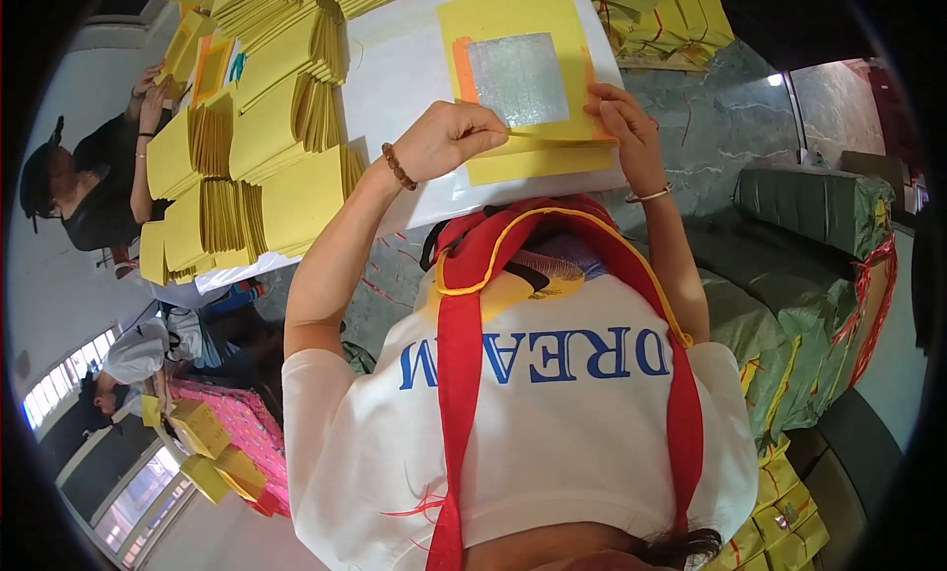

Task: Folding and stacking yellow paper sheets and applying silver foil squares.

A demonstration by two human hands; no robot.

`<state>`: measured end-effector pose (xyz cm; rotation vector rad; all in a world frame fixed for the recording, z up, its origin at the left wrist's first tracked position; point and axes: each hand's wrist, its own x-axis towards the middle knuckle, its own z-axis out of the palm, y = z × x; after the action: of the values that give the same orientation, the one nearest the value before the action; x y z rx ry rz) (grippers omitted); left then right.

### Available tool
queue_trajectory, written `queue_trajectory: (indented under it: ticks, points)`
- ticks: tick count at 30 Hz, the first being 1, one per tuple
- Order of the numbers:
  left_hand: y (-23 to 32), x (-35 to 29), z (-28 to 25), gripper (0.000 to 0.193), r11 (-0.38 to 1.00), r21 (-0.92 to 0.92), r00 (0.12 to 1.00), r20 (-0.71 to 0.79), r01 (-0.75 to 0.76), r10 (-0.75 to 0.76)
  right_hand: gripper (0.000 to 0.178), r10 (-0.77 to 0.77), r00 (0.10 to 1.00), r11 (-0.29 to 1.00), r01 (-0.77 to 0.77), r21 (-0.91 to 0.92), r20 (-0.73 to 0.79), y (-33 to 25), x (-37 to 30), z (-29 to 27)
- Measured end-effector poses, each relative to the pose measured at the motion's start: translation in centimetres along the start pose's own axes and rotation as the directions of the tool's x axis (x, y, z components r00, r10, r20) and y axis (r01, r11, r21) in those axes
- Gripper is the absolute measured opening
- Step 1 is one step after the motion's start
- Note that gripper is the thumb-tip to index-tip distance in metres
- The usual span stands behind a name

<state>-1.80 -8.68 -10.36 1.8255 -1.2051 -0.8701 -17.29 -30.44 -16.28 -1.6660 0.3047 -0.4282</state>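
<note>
A yellow paper sheet [596, 29] lies on the white table in front of me. A silvery square [520, 78] sits in its middle, with an orange strip [464, 60] along either side. The sheet's near edge is folded up into a narrow flap [552, 145]. My left hand [449, 139] is closed, pinching the left end of this fold between thumb and fingers. At the fold's right end, my right hand [629, 127] curls its fingers over the sheet's edge; its thumb is partly hidden.
Stacks of folded yellow paper [276, 127] cover the left of the white table [395, 53]. Yellow bundles [671, 19] lie at the far right. Large dark green wrapped packs [779, 275] stand on my right. Two people [99, 191] work at the left, one beside a pink-covered table [261, 433].
</note>
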Motion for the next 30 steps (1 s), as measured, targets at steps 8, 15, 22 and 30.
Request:
queue_trajectory:
  ticks: [8, 15, 22, 30]
  points:
    - [-1.7, 0.5, -0.6, 0.018, 0.956, -0.278, 0.995, 0.065, 0.091, -0.076, 0.035, -0.099, 0.993, 0.995, 0.098, 0.013, 0.061, 0.1, -0.3, -0.7]
    - [-2.1, 0.7, -0.9, 0.018, 0.946, -0.307, 0.993, 0.082, 0.105, -0.083, 0.037, -0.105, 0.987, 0.993, 0.098, 0.07, 0.119, 0.7, -0.5, -0.8]
    - [-1.5, 0.4, -1.1, 0.023, 0.93, -0.328, 0.986, 0.082, 0.164, -0.145, 0.025, -0.17, 0.978, 0.957, 0.193, -0.217, 0.119, 0.7, -0.4, -0.5]
    - [-1.0, -1.5, -0.7, 0.045, 0.874, 0.412, 0.934, -0.127, -0.258, 0.335, 0.021, -0.136, 0.99, 0.99, 0.137, -0.03, 0.03, 1.8, -0.1, -0.1]
